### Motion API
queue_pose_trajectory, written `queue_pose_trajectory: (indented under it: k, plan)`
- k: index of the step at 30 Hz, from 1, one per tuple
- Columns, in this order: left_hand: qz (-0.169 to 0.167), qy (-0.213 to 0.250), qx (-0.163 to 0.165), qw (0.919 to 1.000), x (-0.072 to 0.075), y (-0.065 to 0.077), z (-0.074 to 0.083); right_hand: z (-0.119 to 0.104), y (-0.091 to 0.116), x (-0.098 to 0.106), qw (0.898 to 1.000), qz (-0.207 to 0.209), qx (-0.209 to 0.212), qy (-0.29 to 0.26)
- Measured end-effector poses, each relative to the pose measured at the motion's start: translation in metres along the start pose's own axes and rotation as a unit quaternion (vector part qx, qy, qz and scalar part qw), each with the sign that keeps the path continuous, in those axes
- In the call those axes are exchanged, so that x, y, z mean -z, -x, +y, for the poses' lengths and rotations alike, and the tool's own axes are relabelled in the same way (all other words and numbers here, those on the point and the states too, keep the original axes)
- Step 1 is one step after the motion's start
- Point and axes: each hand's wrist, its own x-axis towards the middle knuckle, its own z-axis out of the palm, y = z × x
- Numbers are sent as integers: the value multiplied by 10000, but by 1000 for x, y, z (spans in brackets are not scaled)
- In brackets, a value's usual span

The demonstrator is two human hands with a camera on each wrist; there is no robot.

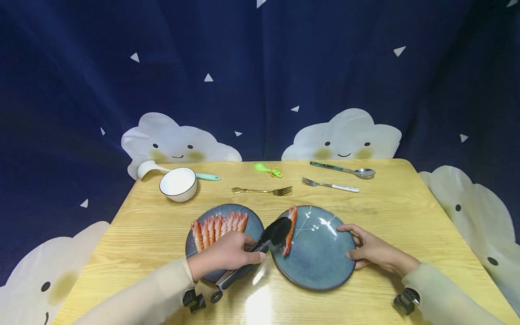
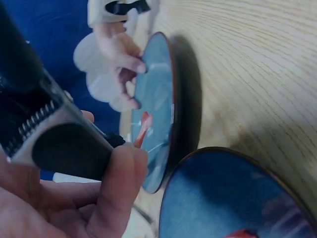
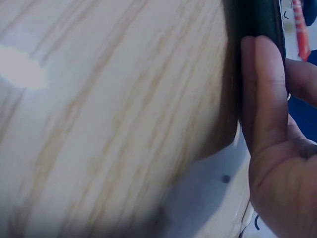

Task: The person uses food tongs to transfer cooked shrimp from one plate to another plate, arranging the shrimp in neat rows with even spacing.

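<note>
My left hand (image 1: 227,252) grips black-headed tongs (image 1: 277,231) by their handles, reaching across the left plate. At the tongs' tips a red-and-white shrimp (image 1: 291,230) lies over the left side of the right blue plate (image 1: 321,262). My right hand (image 1: 373,251) holds that plate by its right rim, thumb and fingers spread along the edge; in the right wrist view fingers (image 3: 270,89) press against its side. The left blue plate (image 1: 255,221) carries a row of several shrimp (image 1: 215,226), partly hidden behind my left hand.
Behind the plates lie a gold fork (image 1: 264,191), a white-handled fork (image 1: 331,185), a green spoon (image 1: 268,169) and a dark-handled metal spoon (image 1: 343,169). A white bowl (image 1: 178,185) stands at the back left, beside a white ladle (image 1: 148,169) with a turquoise handle (image 1: 208,177).
</note>
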Motion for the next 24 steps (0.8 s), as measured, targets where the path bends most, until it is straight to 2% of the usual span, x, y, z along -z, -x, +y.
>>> queue_pose_trajectory:
  k: [5,9,13,19,24]
  plan:
    - [-231,-226,95,9994,-12,-15,-2,4,2,-2,9999,88,-80,-32]
    - [-374,-241,111,9989,-13,-19,-4,2,2,-1,9997,220,-103,-44]
    - [-445,-121,160,9988,-7,-16,-5,-2,-2,-1,9998,182,-60,51]
    - [-401,-216,165,9988,-4,-11,-6,2,-1,0,9999,149,-55,29]
    - [-261,-313,261,9988,8,-1,-4,2,1,0,9997,237,-92,54]
